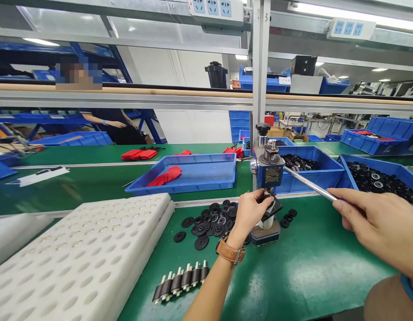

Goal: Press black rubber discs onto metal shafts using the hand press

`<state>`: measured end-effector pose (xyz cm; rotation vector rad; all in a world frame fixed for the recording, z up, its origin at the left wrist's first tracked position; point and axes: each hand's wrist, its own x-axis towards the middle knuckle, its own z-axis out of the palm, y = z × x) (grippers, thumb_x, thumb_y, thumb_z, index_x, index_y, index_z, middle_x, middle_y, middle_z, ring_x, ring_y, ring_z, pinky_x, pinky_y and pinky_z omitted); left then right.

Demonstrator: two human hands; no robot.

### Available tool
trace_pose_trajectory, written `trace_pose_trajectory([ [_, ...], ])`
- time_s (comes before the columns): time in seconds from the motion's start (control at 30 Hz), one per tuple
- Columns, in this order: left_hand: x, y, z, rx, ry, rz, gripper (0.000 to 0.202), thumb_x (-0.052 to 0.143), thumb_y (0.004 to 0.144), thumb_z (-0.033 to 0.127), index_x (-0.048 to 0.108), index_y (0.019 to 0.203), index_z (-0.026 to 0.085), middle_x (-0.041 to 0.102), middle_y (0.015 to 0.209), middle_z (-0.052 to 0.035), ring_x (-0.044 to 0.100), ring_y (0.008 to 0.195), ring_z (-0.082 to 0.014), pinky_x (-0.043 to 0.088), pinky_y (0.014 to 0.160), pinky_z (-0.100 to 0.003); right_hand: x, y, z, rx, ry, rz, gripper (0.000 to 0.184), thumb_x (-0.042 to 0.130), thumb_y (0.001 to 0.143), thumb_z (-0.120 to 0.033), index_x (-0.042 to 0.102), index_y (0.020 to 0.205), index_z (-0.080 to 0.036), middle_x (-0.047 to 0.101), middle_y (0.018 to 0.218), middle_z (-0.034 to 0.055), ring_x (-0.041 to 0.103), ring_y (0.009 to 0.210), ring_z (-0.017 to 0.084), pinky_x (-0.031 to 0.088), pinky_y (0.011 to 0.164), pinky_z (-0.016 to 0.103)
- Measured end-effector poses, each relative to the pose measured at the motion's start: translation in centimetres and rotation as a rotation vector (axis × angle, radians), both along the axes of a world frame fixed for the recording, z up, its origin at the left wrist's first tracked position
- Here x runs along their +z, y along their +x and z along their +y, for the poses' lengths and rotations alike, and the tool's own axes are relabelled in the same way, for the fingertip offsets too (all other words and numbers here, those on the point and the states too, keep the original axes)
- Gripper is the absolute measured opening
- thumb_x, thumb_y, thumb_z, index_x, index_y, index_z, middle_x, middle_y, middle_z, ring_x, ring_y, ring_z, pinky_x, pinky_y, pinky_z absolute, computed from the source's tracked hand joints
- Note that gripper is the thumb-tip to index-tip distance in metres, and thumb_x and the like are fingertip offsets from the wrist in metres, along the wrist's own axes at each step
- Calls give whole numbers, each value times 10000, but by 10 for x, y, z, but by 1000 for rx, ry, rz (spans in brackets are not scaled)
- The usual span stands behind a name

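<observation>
- Nearest us, our right hand [373, 220] grips the end of a straight, shiny metal lever [308, 183], thumb against fingers.
- At the lower left lies a thick white foam block with rows of round holes [106, 278]; a row of dark cylinders with white shafts [176, 283] sits beside it on the green bench [293, 276].
- Further in, our left hand [251, 209] brings thumb and fingertips together beneath the head of a blue and silver hand press [269, 171]; we cannot tell what, if anything, they pinch.
- Loose black plastic discs [202, 228] lie left of the press, which stands upright on the bench.
- We judge the step in hand to be placing or steadying a piece under the press; a pull on the lever would call for a seated, straight piece and fingertips clear.
- Beyond the press are a shallow blue plastic tray [209, 170] with red pieces [166, 176] inside, and deep blue bins [313, 182] holding dark parts.
</observation>
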<state>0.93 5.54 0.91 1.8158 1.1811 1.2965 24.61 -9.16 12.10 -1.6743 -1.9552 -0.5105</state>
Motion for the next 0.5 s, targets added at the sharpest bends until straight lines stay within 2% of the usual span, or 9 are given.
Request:
trace_pose_trajectory([
  [0.07,-1,0,0,17,0,3,250,687,814,385,756,745,155,728,701,-20,652,680,-183,432,572,-219,-9,-3,-1,-36,-16,-31,398,450,1000,-460,770,1187,-314,700,609,3,628,474,223,385,504,323],
  [0.2,4,-1,0,27,-13,35,283,664,815,416,764,764,156,765,738,-40,684,706,-203,458,588,-230,-19,-12,-5,-75,-15,36,399,431,1030,-454,753,1215,-310,670,574,-4,602,468,218,314,502,311],
  [0.3,13,-3,-5,27,-21,107,360,641,795,479,794,841,156,809,837,-73,727,775,-248,493,617,-259,-13,-25,-12,-96,-65,77,358,437,1032,-401,750,1178,-307,666,575,-4,589,472,204,279,524,306],
  [0.37,17,-6,-6,63,-41,165,440,637,769,548,814,905,169,824,880,-77,751,790,-277,523,643,-287,-6,-36,-16,-121,-88,124,339,420,1043,-345,739,1145,-290,720,684,12,628,545,195,264,545,302],
  [0.43,15,-10,0,161,-50,214,464,675,703,592,828,901,201,826,823,-59,767,781,-304,536,613,-300,1,-43,-18,-126,-145,144,301,418,1044,-294,718,1033,-269,714,709,6,630,599,178,244,554,293],
  [0.5,10,-12,14,270,-48,250,388,737,634,587,833,822,262,813,729,-11,777,734,-306,528,530,-283,9,-44,-17,-151,-191,136,242,455,1031,-289,664,915,-258,648,643,-22,546,555,148,208,540,285],
])
